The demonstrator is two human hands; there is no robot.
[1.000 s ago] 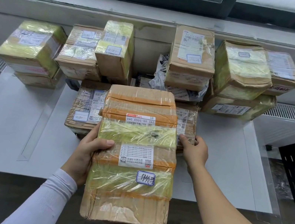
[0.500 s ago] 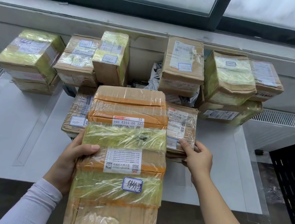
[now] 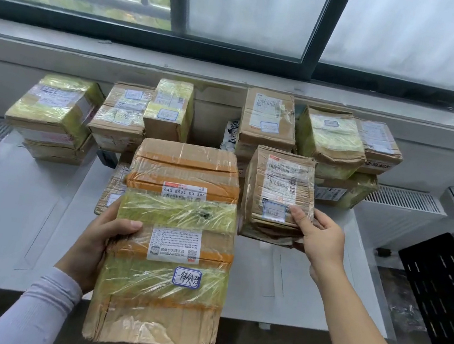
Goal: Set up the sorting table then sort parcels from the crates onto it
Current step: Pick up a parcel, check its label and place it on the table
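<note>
Cardboard fills our hands: our left hand [image 3: 93,242] grips the long taped parcel [image 3: 163,275]; our right hand [image 3: 319,241] pinches a smaller parcel [image 3: 279,192] above the table [image 3: 3,209].

I am watching through a single head-worn camera, so no second view is sharing the scene. It is looking forward and down from above the near edge of the white table [image 3: 0,224], facing the window [image 3: 253,8] and sill beyond. The wide lens is bending the window frame and table edges outward. It is sitting close: the left hand [image 3: 93,242] and right hand [image 3: 319,241] are filling the lower half, both forearms are running out at the bottom corners, and the parcels by the wall [image 3: 55,113] are lying mid-frame.
</note>
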